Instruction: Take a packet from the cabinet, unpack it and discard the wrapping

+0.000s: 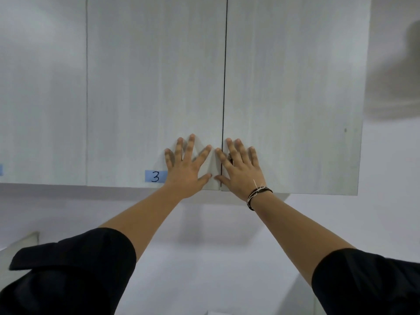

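Note:
A pale wood-grain wall cabinet fills the upper view, both doors shut. My left hand lies flat with fingers spread on the lower right corner of the left door. My right hand lies flat on the lower left corner of the right door, just across the dark centre gap. Neither hand holds anything. A blue label marked 3 sits on the left door beside my left hand. No packet is in sight.
Another shut cabinet door stands to the left. A white wall runs below and to the right of the cabinet. A dark bracelet circles my right wrist. Black sleeves cover both upper arms.

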Tool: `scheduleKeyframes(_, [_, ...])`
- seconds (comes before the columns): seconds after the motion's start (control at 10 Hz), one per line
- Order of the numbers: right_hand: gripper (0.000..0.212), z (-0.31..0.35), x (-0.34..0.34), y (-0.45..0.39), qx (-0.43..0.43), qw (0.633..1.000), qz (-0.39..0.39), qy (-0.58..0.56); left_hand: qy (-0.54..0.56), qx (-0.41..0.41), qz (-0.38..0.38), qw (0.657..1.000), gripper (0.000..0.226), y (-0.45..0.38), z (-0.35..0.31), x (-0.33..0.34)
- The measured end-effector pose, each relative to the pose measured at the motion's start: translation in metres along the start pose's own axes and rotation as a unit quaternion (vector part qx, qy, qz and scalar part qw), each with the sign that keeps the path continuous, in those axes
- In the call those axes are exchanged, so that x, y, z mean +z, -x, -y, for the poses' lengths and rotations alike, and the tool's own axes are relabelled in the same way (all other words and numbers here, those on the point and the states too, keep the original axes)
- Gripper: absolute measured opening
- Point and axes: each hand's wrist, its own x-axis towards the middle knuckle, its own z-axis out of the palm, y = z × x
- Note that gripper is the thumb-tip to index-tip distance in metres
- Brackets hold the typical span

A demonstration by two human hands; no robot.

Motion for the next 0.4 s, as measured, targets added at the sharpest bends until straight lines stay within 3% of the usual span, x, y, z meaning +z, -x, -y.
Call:
scheduleKeyframes(0.2, [0.08,-0.005,-0.011,-0.002,-0.002,1.0,-0.016,-0.002,0.029,0.022,-0.09,0.995,0.063,-0.014,0.015,-0.009])
scheduleKeyframes(0.3, [0.071,-0.007,-0.028,-0.008,-0.007,1.0,-0.006,-0.022,0.168,0.015,-0.088,0.982,0.046,-0.026,0.023,-0.028])
scheduleKeyframes(0.4, [0.062,-0.009,-0.055,-0.026,0.019,0.988,0.032,-0.152,0.369,-0.087,-0.018,0.925,0.03,-0.046,0.028,-0.059])
